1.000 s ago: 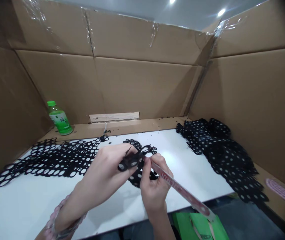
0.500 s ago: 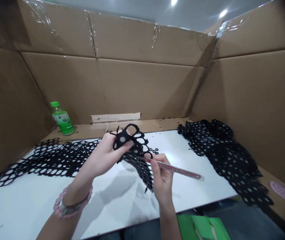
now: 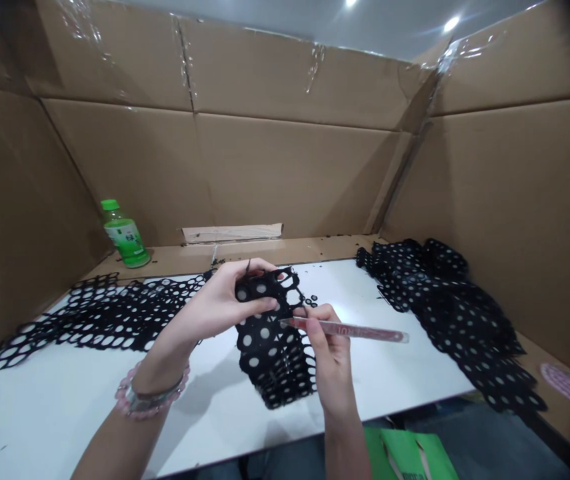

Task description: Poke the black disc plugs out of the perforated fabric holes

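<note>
A strip of black fabric with rows of round holes (image 3: 265,337) hangs over the white tabletop, pinched between the thumb and fingers of my left hand (image 3: 235,300). Some holes show pale grey discs; those along its right edge look open. My right hand (image 3: 332,340) grips a slim pen-like tool with a clear reddish handle (image 3: 369,333). Its thin tip points left and lies at the fabric, near my left thumb; whether it pierces the cloth I cannot tell. The right fingertips are also at the fabric's right edge.
Black holed netting (image 3: 115,317) is spread on the left. A heap of black dotted fabric (image 3: 445,307) lies on the right. Small black rings (image 3: 311,301) sit behind my right hand. A green bottle (image 3: 127,237) stands back left, cardboard walls (image 3: 295,173) surround the table, and a green bag (image 3: 412,453) is below.
The fabric has turned and unfolded, so its dotted face now hangs down toward me. My left hand has shifted slightly, and the tool in my right hand lies more level.
</note>
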`<state>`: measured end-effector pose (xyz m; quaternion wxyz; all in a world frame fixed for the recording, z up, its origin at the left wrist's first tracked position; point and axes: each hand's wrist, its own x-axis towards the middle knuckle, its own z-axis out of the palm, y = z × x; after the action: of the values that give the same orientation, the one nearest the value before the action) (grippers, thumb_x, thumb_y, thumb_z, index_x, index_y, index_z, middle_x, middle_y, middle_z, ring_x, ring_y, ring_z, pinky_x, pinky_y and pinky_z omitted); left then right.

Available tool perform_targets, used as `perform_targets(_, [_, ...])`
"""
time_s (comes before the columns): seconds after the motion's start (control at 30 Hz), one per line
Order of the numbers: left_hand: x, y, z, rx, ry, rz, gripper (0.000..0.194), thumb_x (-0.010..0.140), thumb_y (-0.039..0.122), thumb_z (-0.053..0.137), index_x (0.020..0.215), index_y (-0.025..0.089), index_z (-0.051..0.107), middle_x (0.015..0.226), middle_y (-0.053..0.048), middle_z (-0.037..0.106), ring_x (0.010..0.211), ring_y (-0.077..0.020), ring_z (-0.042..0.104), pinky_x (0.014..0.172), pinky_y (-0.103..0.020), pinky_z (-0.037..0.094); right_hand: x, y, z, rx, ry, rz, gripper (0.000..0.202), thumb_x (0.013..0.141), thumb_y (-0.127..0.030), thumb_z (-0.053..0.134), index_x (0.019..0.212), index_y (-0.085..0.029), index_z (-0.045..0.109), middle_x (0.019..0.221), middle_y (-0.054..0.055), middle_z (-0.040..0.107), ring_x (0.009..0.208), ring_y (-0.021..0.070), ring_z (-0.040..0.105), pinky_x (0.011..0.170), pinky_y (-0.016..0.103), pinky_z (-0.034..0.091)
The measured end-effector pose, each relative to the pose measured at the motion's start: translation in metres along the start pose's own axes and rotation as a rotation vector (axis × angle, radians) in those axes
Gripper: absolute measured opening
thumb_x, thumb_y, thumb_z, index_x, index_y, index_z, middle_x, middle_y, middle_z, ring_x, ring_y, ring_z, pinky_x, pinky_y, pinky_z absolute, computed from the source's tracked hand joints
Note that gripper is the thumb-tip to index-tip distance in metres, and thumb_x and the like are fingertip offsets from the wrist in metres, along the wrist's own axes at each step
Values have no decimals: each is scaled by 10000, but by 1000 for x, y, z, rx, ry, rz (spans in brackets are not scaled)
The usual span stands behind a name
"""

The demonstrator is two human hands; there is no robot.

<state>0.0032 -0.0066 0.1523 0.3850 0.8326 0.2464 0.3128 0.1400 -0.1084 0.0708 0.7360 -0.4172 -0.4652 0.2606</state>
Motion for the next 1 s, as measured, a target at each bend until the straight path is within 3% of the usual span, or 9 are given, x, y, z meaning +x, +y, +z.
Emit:
perform_targets(0.4, [-1,4,1,29,38,85,271,729,237,703,969,179,592,912,-14,671,864,-170,619,778,-262,491,-2,-4,10,-150,164,-101,180,927,-251,476,770,-245,563,739,-71,607,728,94,571,700,191,404])
perform_targets(0.57, [-5,7,6,108,92,129,229,758,211,675,966,198,580,925,-2,667,884,-160,616,786,-244,477,-3,-7,17,-402,249,-253,165,910,-165,474,780,-229,553,714,-54,581,687,103,561,653,199,406])
perform_targets(0.73, [-17,16,15,168,156,175,277,765,71,607,990,226,556,900,31,661,821,-128,626,715,-198,468,-2,-6,29,-554,267,-402,153,884,-95,466,805,-216,514,682,-29,530,621,123,543,615,231,418])
perform_targets(0.87, [-22,21,15,187,145,183,247,775,81,602,970,225,554,882,29,653,816,-134,619,718,-200,462,2,-8,30,-548,213,-355,166,890,-121,455,767,-226,496,652,-15,499,598,146,521,583,259,409])
perform_targets(1.0, [-16,17,10,96,161,133,190,802,213,626,974,217,545,937,1,638,883,-160,598,789,-234,462,3,-4,14,-271,170,-199,170,918,-239,450,759,-228,512,692,-15,532,686,155,544,661,268,426])
